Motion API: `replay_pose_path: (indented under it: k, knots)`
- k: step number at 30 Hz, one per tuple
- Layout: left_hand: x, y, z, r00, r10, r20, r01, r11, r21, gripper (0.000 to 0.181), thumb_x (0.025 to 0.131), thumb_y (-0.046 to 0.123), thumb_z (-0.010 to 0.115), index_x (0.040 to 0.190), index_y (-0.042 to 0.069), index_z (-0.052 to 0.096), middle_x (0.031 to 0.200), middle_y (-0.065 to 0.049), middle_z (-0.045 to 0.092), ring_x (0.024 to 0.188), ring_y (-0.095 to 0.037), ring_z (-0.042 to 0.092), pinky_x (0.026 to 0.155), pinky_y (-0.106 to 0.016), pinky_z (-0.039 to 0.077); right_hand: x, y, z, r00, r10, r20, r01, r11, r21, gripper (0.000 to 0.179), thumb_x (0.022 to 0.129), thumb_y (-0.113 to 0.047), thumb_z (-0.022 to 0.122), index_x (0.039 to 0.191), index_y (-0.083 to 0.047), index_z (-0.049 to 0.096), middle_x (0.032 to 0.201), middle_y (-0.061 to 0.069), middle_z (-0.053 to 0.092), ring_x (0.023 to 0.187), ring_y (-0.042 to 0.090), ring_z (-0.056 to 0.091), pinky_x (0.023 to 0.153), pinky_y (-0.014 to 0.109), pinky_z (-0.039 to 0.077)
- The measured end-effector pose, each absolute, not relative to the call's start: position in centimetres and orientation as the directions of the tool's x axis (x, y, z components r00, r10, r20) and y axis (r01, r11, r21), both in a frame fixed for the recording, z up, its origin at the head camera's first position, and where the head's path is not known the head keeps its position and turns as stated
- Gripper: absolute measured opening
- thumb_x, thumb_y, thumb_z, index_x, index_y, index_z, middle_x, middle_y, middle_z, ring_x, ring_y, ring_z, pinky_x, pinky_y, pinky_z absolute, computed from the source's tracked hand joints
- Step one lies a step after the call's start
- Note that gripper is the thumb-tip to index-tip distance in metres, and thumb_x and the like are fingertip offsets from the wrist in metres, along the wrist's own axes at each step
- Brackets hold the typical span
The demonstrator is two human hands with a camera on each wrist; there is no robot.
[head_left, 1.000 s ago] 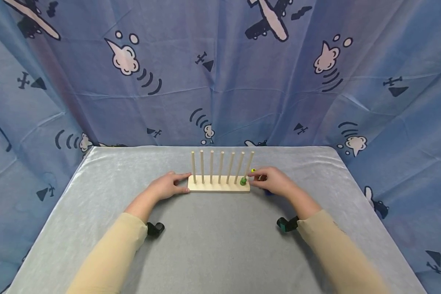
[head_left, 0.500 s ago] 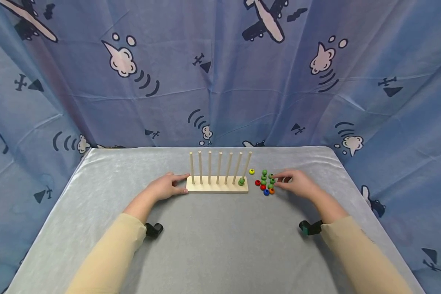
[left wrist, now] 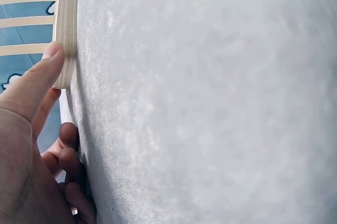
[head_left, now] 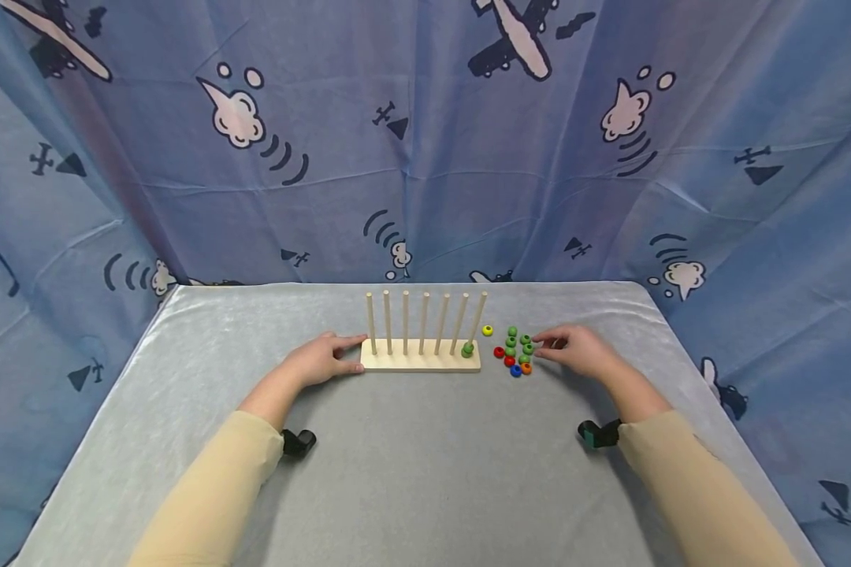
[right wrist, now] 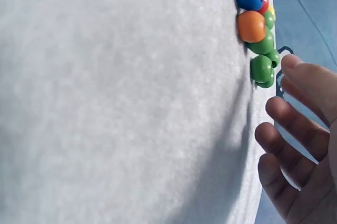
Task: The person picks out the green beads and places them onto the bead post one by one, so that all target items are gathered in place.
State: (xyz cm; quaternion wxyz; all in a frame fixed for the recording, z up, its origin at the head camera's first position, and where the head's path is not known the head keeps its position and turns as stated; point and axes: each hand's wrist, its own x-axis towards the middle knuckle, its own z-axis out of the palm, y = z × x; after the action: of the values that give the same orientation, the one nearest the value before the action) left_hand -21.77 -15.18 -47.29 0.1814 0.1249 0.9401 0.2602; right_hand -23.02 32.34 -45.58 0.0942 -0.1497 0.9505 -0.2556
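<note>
A pale wooden peg rack (head_left: 411, 362) with several upright rods stands on the table. Green beads (head_left: 467, 350) sit at the foot of its rightmost rod. My left hand (head_left: 319, 360) holds the rack's left end between thumb and forefinger; in the left wrist view the thumb (left wrist: 39, 79) lies on the base's edge. My right hand (head_left: 577, 352) is just right of a cluster of loose beads, its fingertips close to a green bead (head_left: 528, 349) and nothing between them. In the right wrist view its fingers (right wrist: 284, 140) are apart and slightly bent beside the green beads (right wrist: 261, 70).
Among the loose beads are a blue bead (head_left: 515, 370), an orange bead (head_left: 526, 368), two red ones and several green ones. A yellow bead (head_left: 487, 331) lies apart, nearer the rack. A grey cloth covers the table (head_left: 425, 472), and a patterned blue curtain (head_left: 340, 157) hangs behind.
My right hand has left the rack's right end and moved right to the loose beads, edging slightly farther right in the last half second. My left hand still holds the rack.
</note>
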Motion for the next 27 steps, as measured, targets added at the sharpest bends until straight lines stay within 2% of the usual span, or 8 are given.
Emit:
replay_pose_path:
  k: [7, 18, 25, 27]
  knots:
    - [-21.8, -15.1, -47.0, -0.901, 0.331, -0.282, 0.136, 0.831, 0.54, 0.068, 0.087, 0.05, 0.073, 0.148, 0.033, 0.048, 0.101, -0.006, 0.051, 0.085, -0.021, 0.05, 0.082, -0.043, 0.042, -24.1, 32.3, -46.2, -0.944, -0.306, -0.122, -0.202, 0.83, -0.519, 0.033, 0.095, -0.023, 0.068, 0.123, -0.005, 0.07, 0.102, 0.011, 0.069, 0.093, 0.027, 0.062, 0.075, 0.041, 0.049]
    - [-21.8, -15.1, -47.2, -0.901, 0.323, -0.29, 0.13, 0.839, 0.529, 0.069, 0.087, 0.051, 0.072, 0.149, 0.034, 0.047, 0.099, -0.004, 0.05, 0.084, -0.02, 0.05, 0.081, -0.041, 0.041, -25.5, 31.9, -46.6, -0.929, -0.329, -0.171, -0.204, 0.84, -0.503, 0.034, 0.098, -0.022, 0.064, 0.129, -0.009, 0.068, 0.11, 0.015, 0.068, 0.091, 0.024, 0.061, 0.07, 0.036, 0.047]
    - [-21.8, -15.1, -47.2, -0.899, 0.312, -0.307, 0.115, 0.846, 0.521, 0.069, 0.087, 0.051, 0.072, 0.149, 0.037, 0.046, 0.098, -0.004, 0.049, 0.082, -0.02, 0.048, 0.076, -0.038, 0.039, -25.9, 31.7, -46.4, -0.919, -0.326, -0.224, -0.169, 0.836, -0.523, 0.031, 0.101, -0.015, 0.058, 0.13, -0.009, 0.067, 0.118, 0.018, 0.066, 0.076, 0.019, 0.055, 0.066, 0.034, 0.046]
    - [-21.8, -15.1, -47.3, -0.9, 0.308, -0.309, 0.113, 0.848, 0.518, 0.069, 0.087, 0.052, 0.072, 0.149, 0.037, 0.046, 0.099, -0.004, 0.049, 0.083, -0.02, 0.049, 0.077, -0.039, 0.039, -26.0, 31.6, -46.4, -0.916, -0.328, -0.232, -0.166, 0.835, -0.525, 0.031, 0.101, -0.013, 0.057, 0.13, -0.009, 0.067, 0.118, 0.018, 0.065, 0.077, 0.019, 0.054, 0.067, 0.034, 0.045]
